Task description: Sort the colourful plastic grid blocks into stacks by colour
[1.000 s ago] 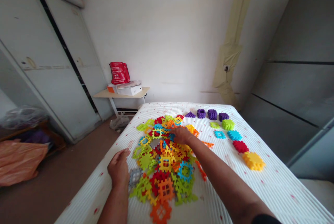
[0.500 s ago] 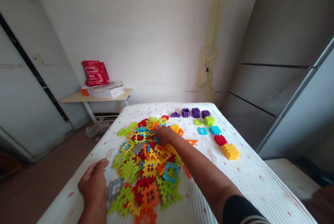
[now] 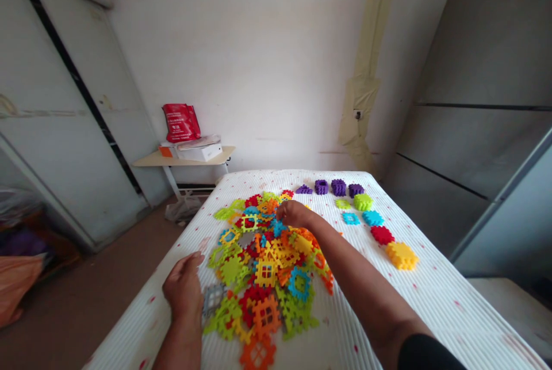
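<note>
A heap of colourful interlocking plastic tiles (image 3: 266, 272) with notched edges, many with window cut-outs, spreads over the bed-like surface. At the heap's far part is my right hand (image 3: 295, 214), its fingers bent down and closed together at a blue tile (image 3: 278, 226). Whether the fingertips grip that tile is hidden. My left hand (image 3: 184, 284) rests at the heap's left side with loosely bent fingers and nothing visible in it. Closest to it lies a grey window tile (image 3: 213, 299). An orange window tile (image 3: 266, 313) is at the near end.
On the right stand sorted stacks: purple (image 3: 338, 187), green (image 3: 363, 202), blue (image 3: 373, 218), red (image 3: 382, 235) and yellow (image 3: 402, 255). Single green (image 3: 343, 204) and blue tiles (image 3: 351, 218) lie beside them. Behind left, a small table (image 3: 149, 159) bears boxes and a red bag (image 3: 181, 123).
The view has turned left, so everything appears farther right. My right hand has risen slightly over the far part of the heap. My left hand stays beside it.
</note>
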### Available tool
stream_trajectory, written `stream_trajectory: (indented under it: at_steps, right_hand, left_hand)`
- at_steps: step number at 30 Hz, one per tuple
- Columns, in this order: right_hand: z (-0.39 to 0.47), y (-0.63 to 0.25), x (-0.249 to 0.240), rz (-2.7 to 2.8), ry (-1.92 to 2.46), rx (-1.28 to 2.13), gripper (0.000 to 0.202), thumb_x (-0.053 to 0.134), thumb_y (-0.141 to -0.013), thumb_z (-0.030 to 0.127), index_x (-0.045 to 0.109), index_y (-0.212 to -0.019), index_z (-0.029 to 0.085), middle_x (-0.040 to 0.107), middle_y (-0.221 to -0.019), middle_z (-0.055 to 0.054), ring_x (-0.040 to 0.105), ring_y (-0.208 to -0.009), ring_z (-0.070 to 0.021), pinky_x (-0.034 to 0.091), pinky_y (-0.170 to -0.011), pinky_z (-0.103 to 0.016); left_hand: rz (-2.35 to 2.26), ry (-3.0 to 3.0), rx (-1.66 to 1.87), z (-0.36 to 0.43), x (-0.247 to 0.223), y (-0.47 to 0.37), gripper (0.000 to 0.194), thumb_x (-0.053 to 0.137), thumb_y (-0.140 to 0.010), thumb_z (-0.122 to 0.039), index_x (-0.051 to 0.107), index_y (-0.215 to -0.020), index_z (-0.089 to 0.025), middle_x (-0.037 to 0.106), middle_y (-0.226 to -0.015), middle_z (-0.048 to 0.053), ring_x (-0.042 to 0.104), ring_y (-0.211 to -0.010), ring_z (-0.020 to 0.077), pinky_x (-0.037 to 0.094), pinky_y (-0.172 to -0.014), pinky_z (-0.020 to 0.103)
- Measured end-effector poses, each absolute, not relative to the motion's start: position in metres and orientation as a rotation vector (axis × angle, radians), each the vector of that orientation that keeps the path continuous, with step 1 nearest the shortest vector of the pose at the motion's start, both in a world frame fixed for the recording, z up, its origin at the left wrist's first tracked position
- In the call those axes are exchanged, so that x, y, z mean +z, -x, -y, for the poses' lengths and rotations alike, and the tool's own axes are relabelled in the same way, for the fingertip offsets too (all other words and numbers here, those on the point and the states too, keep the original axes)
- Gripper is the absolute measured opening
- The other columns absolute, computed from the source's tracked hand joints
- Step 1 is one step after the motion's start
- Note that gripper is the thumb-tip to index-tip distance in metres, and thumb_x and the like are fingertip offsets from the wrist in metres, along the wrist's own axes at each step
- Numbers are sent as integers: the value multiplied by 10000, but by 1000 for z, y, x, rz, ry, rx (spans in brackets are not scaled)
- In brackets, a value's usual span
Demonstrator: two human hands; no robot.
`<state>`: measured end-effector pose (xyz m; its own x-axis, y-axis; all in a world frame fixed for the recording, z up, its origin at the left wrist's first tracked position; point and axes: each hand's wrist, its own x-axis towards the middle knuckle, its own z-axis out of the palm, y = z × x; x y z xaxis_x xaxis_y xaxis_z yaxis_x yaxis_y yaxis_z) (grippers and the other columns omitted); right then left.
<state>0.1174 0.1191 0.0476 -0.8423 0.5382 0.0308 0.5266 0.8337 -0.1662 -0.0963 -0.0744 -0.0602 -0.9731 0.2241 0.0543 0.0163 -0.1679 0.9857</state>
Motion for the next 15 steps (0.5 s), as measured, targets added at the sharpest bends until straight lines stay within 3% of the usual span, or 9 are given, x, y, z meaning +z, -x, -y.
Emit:
stream_trajectory:
  at_steps: [3, 6, 10, 15]
  right_hand:
    - [-123, -141, 47, 2770, 819, 300, 305, 522, -723, 69, 667, -974, 168, 680, -966, -27, 612, -820, -118, 464, -684, -185]
    - [-125, -176, 35, 2402, 851, 308, 248, 491, -715, 76, 652, -885, 158, 658, -873, -33, 588, -755, -125, 449, -670, -208]
    - [-121, -230, 5, 2123, 1082, 113, 180, 468, -727, 94, 630, -773, 159, 619, -792, -40, 554, -720, -135, 403, -666, -214]
    - [-108, -279, -21, 2181, 1490, -125, 200, 424, -816, 118, 614, -856, 161, 618, -895, -60, 561, -747, -141, 348, -605, -217]
  left_hand:
    - [-1943, -311, 2274, 75, -63, 98, 304, 664, -528, -331, 666, -754, -127, 632, -631, 5, 567, -626, 168, 423, -608, 303]
    - [-1940, -310, 2276, 75, -63, 99, 303, 664, -531, -324, 670, -762, -127, 637, -642, 8, 568, -628, 165, 424, -612, 301]
    - [-1915, -291, 2287, 74, -63, 99, 287, 662, -537, -324, 669, -745, -126, 627, -624, 2, 561, -616, 162, 420, -608, 301]
    - [-1901, -269, 2284, 74, -63, 98, 319, 703, -498, -313, 675, -756, -127, 627, -641, -1, 549, -622, 154, 422, -608, 297]
